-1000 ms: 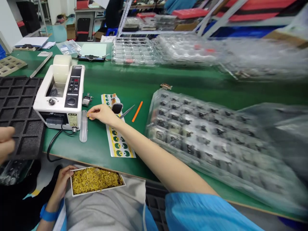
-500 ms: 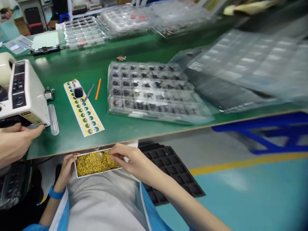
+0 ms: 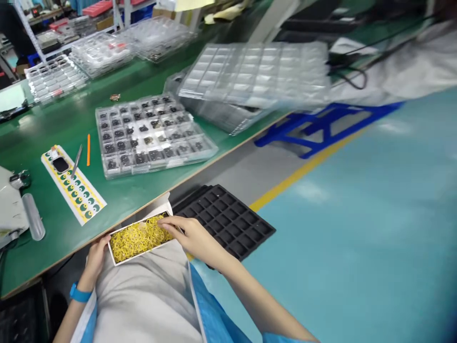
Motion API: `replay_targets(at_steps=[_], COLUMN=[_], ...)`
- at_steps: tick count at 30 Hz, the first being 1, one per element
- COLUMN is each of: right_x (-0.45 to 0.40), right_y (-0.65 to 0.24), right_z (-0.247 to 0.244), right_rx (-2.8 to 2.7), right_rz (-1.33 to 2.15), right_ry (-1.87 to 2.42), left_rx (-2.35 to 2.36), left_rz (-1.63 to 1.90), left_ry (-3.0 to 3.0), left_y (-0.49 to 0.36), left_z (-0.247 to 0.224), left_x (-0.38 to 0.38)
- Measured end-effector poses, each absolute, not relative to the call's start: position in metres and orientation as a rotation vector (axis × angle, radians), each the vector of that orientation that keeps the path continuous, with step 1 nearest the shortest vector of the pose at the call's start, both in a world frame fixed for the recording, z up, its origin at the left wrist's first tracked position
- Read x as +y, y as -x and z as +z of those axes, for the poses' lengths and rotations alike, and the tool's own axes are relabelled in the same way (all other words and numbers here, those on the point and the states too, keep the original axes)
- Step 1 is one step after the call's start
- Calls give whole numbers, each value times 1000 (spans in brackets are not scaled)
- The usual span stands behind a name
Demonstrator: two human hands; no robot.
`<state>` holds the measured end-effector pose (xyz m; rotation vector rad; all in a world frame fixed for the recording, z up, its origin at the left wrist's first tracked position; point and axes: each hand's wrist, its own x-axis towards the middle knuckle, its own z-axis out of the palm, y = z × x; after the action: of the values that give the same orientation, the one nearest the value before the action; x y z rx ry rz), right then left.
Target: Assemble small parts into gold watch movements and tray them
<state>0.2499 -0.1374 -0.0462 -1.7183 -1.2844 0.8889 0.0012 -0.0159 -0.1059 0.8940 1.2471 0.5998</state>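
Observation:
A white box point(image 3: 114, 261) full of small yellow rings point(image 3: 137, 239) rests on the lap, tilted, at the edge of the green table. My left hand point(image 3: 97, 255) grips the box's left end, a blue band on its wrist. My right hand point(image 3: 180, 229) reaches over the box's right end, its fingertips bent together at the rings; whether they pinch anything is too small to tell.
On the green table point(image 3: 124, 200) are a sticker strip point(image 3: 76, 190), a watch-like device point(image 3: 60, 165), tweezers point(image 3: 76, 162), an orange stick point(image 3: 88, 150), a clear compartment tray point(image 3: 150, 128), and a white machine point(image 3: 10, 205). Below the table edge sits a black tray point(image 3: 232, 219).
The view has swung to the right, so the table items appear further left. Another person's hand at the white machine is out of view. My hands remain at the box.

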Motion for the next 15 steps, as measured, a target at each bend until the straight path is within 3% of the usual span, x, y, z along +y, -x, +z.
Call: replay_targets(at_steps=[9, 15], right_x=[-161, -178], right_y=[-268, -246], right_z=[-80, -125], right_rx=[-556, -76], right_rz=[456, 591], right_ry=[1769, 1592], left_rx=[1184, 1069], left_rz=[502, 349], left_ry=[-1075, -1229], left_y=[-51, -73], left_z=[-99, -107], left_x=[12, 29])
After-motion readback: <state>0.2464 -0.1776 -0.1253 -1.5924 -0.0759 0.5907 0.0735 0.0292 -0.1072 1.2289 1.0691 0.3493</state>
